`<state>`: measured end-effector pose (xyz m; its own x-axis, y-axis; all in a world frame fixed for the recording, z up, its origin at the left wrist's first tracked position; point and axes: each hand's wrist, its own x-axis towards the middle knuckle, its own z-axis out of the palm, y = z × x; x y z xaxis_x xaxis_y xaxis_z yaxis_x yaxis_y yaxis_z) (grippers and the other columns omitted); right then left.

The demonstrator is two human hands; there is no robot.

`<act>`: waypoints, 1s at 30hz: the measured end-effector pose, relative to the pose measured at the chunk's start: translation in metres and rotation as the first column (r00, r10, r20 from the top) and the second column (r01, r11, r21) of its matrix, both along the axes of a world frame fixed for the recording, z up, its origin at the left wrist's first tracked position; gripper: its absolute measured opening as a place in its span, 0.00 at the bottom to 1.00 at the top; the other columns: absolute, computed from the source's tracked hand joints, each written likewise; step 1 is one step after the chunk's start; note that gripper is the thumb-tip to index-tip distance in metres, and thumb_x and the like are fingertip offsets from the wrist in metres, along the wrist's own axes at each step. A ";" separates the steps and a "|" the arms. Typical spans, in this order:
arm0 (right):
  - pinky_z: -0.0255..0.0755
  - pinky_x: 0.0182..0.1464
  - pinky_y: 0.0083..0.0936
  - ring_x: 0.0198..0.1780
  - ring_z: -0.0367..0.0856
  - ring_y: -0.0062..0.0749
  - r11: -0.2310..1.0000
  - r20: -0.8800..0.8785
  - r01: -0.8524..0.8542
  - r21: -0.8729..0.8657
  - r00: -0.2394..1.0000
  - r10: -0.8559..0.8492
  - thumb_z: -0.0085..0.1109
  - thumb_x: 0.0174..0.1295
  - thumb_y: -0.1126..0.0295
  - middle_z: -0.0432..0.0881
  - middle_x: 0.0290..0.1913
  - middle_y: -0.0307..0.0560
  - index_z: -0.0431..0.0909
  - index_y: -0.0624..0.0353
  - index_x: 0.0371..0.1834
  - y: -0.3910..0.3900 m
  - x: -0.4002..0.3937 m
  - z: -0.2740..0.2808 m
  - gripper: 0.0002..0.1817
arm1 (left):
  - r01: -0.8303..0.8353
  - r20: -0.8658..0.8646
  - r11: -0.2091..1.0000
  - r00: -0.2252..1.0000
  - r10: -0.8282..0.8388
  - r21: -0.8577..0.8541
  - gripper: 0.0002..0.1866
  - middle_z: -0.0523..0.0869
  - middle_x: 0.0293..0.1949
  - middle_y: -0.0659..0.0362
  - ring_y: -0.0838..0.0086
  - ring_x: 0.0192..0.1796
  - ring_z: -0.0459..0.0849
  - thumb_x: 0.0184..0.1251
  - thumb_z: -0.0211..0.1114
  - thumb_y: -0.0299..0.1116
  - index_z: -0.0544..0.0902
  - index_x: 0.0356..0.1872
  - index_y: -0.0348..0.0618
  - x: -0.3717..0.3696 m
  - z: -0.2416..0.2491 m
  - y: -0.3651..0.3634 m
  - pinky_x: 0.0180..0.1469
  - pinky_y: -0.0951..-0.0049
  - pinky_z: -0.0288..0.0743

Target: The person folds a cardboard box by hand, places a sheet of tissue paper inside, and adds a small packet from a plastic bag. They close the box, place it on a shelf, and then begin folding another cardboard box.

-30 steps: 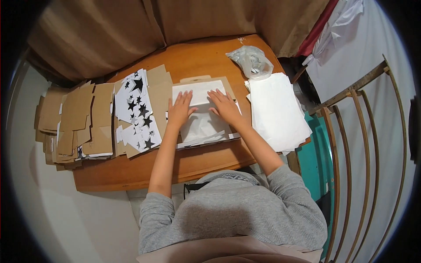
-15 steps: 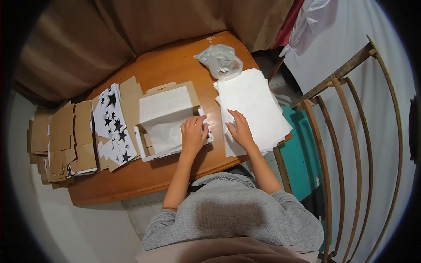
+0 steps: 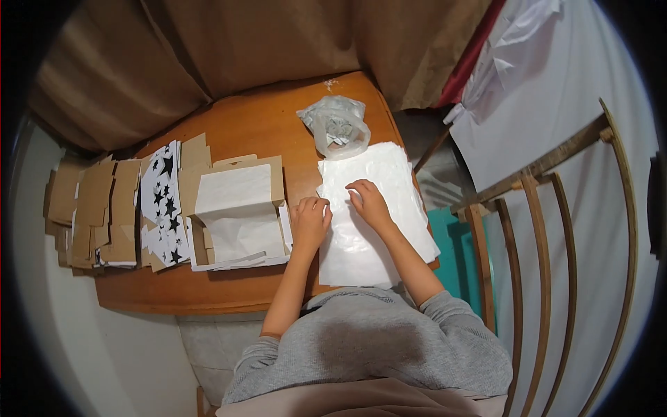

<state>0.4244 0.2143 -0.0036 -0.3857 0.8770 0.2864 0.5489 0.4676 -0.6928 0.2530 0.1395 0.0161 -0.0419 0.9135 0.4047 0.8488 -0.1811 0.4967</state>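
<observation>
My right hand is over a stack of thin white paper sheets, thumb and fingers apart and nothing held. My left hand hovers between the stack's left edge and an open cardboard box, its fingers bent loosely, thumb apart. White paper lines the box and runs up over its raised back side. At the far end of the stack lies a clear plastic bag with silvery contents.
Left of the box lie flat cartons printed with black stars, then a pile of brown folded cartons. All rest on a wooden table. A wooden rack stands at the right, beside a teal surface.
My view has shifted, so the table's contents appear further left. The left hand has moved off the box's right side toward the paper stack; the right hand stays over the sheets.
</observation>
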 end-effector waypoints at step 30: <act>0.73 0.50 0.37 0.48 0.78 0.47 0.987 -0.003 -0.005 0.158 1.000 0.005 0.55 0.59 0.76 0.81 0.45 0.51 0.80 0.55 0.48 0.169 -0.060 -0.040 0.14 | -0.254 0.087 0.967 0.963 0.255 -0.016 0.04 0.82 0.31 0.57 0.61 0.38 0.79 0.55 0.64 0.27 0.82 0.32 0.43 0.024 -0.004 0.036 0.41 0.62 0.70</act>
<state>0.3645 0.3831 -0.0439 -0.3891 0.8188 0.4220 0.5441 0.5740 -0.6119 0.2772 0.1752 0.0119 -0.3085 0.8701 0.3845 0.8195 0.0378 0.5719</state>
